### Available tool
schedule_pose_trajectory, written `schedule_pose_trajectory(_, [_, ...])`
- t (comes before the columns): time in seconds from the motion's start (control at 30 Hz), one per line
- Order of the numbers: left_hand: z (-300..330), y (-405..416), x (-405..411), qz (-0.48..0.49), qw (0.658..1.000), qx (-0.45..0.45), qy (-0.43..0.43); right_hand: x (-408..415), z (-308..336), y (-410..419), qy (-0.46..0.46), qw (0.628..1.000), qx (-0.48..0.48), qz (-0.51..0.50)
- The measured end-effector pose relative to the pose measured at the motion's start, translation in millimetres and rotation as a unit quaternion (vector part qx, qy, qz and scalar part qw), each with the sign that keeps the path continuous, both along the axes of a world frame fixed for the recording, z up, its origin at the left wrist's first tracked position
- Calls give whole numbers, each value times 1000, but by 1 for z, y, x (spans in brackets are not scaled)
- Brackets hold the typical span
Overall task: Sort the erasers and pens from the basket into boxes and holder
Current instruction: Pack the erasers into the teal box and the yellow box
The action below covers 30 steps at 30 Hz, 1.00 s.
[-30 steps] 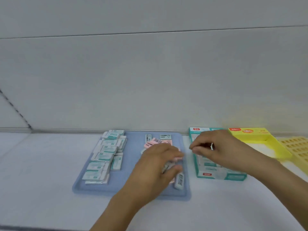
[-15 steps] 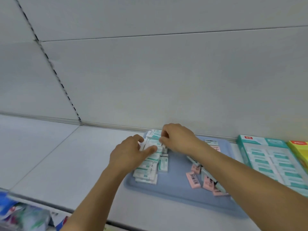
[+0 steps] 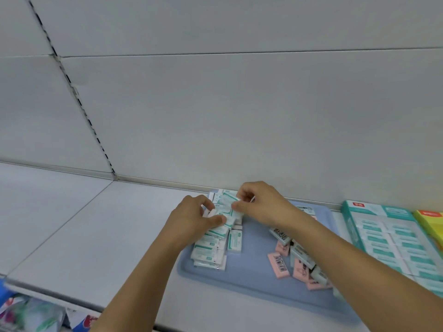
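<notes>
Both hands: my left fingers [image 3: 217, 219] and right fingers [image 3: 236, 207] pinched teal-wrapped erasers [image 3: 227, 213] | gathering a batch | teal box [image 3: 354, 226] to their right.

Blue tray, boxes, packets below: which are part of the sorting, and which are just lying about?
In the job:
teal erasers
pink erasers
blue tray
teal box
yellow box
left hand
right hand

Lying about:
colourful packets under the shelf
</notes>
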<state>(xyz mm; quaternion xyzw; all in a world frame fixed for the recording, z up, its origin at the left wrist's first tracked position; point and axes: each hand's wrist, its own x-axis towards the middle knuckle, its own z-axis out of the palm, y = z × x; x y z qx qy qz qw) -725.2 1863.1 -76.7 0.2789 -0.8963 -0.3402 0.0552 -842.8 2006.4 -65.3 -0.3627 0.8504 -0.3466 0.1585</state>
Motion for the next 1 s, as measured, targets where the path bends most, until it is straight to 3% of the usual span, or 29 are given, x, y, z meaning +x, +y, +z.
schedule_pose_trajectory(0.1, [1,1,-4,22,998,55,9,2,3,26,-82,989,-122,-30])
schedule_pose_trajectory(0.17, [1,2,-5,36,994,103,14,2,6,44,-86,981,-168,-42])
schedule_pose_trajectory(0.27, [3,10,-7,50,994,81,57,1,10,68,-89,969,-221,-61])
schedule_pose_trajectory(0.33, [9,23,-8,56,988,86,114,0,13,82,-91,962,-243,-80])
schedule_pose_trajectory(0.53, [28,83,-20,8,935,270,229,-9,19,136,-112,947,-259,-153])
schedule_pose_trajectory(0.63, [29,107,-28,-22,919,312,241,-30,14,183,51,948,-193,-247])
schedule_pose_trajectory(0.73, [27,127,-34,-37,901,362,235,-45,1,221,196,945,-37,-260])
schedule_pose_trajectory(0.87, [23,145,-40,-35,876,419,235,-45,-22,226,263,936,121,-200])
schedule_pose_trajectory(1.0, [22,152,-40,-21,857,456,238,-47,-25,224,265,939,135,-170])
